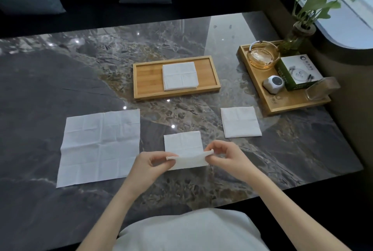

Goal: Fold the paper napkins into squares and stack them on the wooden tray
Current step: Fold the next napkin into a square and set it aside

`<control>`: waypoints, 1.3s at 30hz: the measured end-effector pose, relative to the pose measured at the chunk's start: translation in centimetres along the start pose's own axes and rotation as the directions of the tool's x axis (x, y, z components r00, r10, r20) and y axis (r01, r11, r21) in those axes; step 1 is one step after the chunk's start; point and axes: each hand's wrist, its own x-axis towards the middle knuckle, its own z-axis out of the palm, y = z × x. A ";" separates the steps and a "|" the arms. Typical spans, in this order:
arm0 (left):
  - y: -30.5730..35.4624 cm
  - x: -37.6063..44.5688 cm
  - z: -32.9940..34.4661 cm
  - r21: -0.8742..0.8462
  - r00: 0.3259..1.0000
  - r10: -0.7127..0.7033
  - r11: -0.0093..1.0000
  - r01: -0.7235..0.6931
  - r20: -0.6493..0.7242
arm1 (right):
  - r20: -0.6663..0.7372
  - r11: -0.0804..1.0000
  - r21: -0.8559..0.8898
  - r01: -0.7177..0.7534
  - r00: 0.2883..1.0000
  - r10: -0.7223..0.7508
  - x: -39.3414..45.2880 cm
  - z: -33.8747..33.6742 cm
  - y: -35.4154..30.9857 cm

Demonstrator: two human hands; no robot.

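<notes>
The napkin being folded [184,150] lies just below the centre of the frame on the dark marble table [90,73], its far part flat on the stone and its near edge lifted and turned over toward the far edge. The left hand [150,165] pinches the left corner of that lifted edge between thumb and forefinger, the other fingers curled loosely beneath; the right hand [225,156] pinches the right corner the same way, so both hands are nearly closed on thin paper and the edge hangs taut between them. This looks like the last fold of this napkin, halving a strip into a square. The next move, as I judge it, calls for carrying the held edge over to meet the far edge, matching the corners, then pressing the crease flat before letting go. To the right of centre a folded square napkin [240,122] rests on the table, not yet stacked. At centre left a fully open napkin [100,146] lies flat, creased but unfolded. Above centre sits the wooden tray [148,78], holding a small stack of folded napkins [180,76] near its middle. In the upper right a second tray [286,102] carries a glass ashtray [263,55], a green and white box [297,72], a small white device [273,85] and a potted plant [302,34].
</notes>
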 end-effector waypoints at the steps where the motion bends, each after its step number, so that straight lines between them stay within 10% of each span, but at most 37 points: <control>1: 0.0 0.2 0.1 -0.009 1.000 -0.004 1.000 0.004 -0.020 | -0.007 1.000 0.012 -0.003 1.000 0.003 0.2 0.1 0.2; 16: -2.6 7.2 0.7 0.280 0.969 -0.017 0.956 0.088 -0.245 | -0.261 0.986 -0.148 -0.082 0.965 0.041 6.0 2.3 0.7; 21: -3.3 6.1 1.9 0.537 0.906 0.248 0.843 -0.028 -0.342 | -0.426 0.830 -0.556 0.032 0.847 -0.318 5.2 4.0 1.0; 27: -6.1 3.5 5.2 0.816 0.938 0.345 0.548 -0.186 -0.018 | 0.000 0.618 -0.759 0.204 0.950 -0.313 3.5 7.5 3.2; 39: -7.9 1.6 3.4 0.881 0.967 0.256 0.460 -0.113 -0.010 | -0.032 0.600 -0.793 0.106 0.976 -0.216 2.5 5.4 5.2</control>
